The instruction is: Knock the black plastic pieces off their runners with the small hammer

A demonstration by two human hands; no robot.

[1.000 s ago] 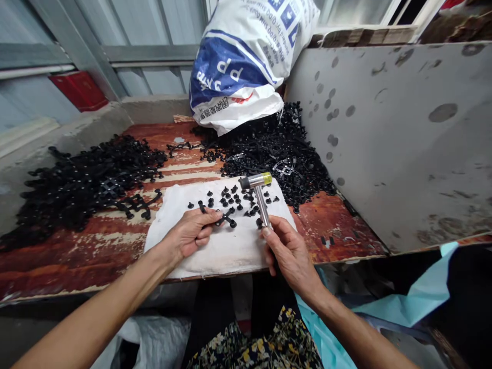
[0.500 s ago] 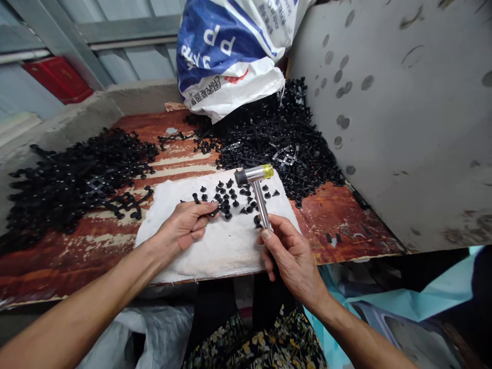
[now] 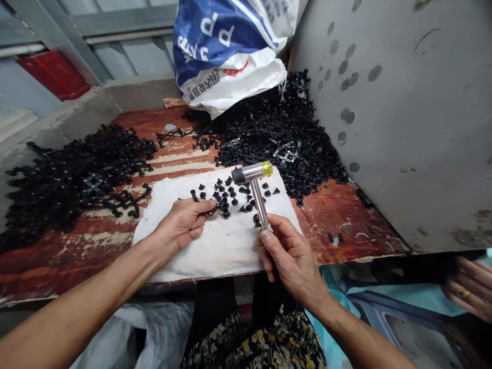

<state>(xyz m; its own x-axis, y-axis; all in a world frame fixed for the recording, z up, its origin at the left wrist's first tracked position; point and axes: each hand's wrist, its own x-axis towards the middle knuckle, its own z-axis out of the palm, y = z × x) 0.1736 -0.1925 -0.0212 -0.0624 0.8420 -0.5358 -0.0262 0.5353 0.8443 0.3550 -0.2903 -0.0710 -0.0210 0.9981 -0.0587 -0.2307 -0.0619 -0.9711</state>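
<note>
**Mallet held over black plastic pieces on cloth pad**

We find the right hand (image 3: 292, 256) clamped on the handle of a steel mallet (image 3: 251, 174) with a yellow-capped face. The mallet head sits over the small black plastic pieces (image 3: 225, 202) scattered across the far half of a white cloth pad (image 3: 215, 246). We cannot tell how high it is above them. The pad lies at the table's (image 3: 338, 225) near edge.

The left hand (image 3: 182, 223) lies on the pad, its fingers together at the edge of the pieces. We cannot tell whether they are clamped on one. We judge the step in hand to be mallet work on these pieces. Any stroke calls for those fingers to stay clear of the head.

Black heaps (image 3: 77, 179) (image 3: 277, 138) lie left and far right on the table. A co-worker's hand (image 3: 469, 287) now shows at the right edge, absent from the earlier frame.
</note>
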